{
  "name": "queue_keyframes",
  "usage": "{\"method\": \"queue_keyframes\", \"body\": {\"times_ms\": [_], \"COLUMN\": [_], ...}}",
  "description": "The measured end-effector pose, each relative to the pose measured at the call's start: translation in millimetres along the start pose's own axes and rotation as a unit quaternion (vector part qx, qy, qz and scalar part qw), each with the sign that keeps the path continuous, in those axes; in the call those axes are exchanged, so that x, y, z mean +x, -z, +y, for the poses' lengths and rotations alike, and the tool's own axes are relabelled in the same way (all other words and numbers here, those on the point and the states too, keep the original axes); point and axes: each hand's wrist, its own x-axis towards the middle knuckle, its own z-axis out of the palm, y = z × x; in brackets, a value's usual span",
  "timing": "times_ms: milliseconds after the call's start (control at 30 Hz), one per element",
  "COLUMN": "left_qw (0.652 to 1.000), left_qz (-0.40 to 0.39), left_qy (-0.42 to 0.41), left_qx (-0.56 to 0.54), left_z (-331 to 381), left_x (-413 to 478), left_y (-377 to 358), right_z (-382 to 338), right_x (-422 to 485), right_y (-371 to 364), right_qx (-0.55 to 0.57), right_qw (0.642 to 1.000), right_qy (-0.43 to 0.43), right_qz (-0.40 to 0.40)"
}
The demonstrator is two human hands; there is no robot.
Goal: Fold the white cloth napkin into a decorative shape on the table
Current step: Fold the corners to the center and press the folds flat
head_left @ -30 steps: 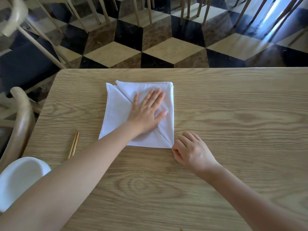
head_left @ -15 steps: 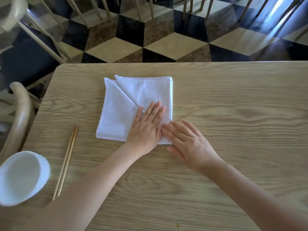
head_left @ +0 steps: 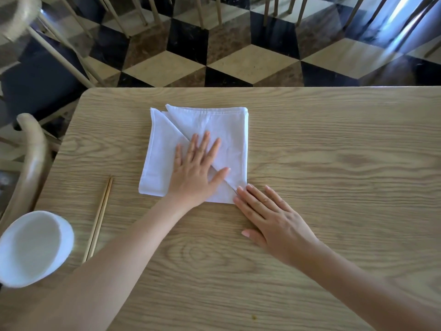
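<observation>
Right hand (head_left: 274,220) slid off napkin (head_left: 214,125) | both hands' fingers flat, spread | left hand (head_left: 195,173) pressing | wood table (head_left: 334,163), checkered floor (head_left: 238,63)

We read no text, label, brand, number or sign anywhere in view.

The left hand (head_left: 194,173) lies flat, fingers spread, on the folded white napkin (head_left: 214,125) on the wooden table (head_left: 334,163). The right hand (head_left: 272,218) lies flat beside it, fingertips touching the napkin's near right corner.
</observation>
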Motion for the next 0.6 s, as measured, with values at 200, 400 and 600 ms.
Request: {"method": "queue_keyframes", "body": {"times_ms": [200, 400, 600], "left_qw": [1.000, 1.000, 0.997], "left_qz": [-0.006, 0.008, 0.016], "left_qy": [0.029, 0.030, -0.068], "left_qx": [-0.002, 0.001, -0.014], "left_z": [-16, -18, -6], "left_x": [-14, -17, -21], "left_y": [0, -2, 3], "right_z": [1, 2, 1], "right_x": [0, 0, 0], "right_y": [2, 1, -1], "right_qx": [0.013, 0.020, 0.017], "right_qw": [1.000, 1.000, 1.000], "right_qy": [-0.001, -0.003, 0.002], "right_qz": [0.002, 0.002, 0.012]}}
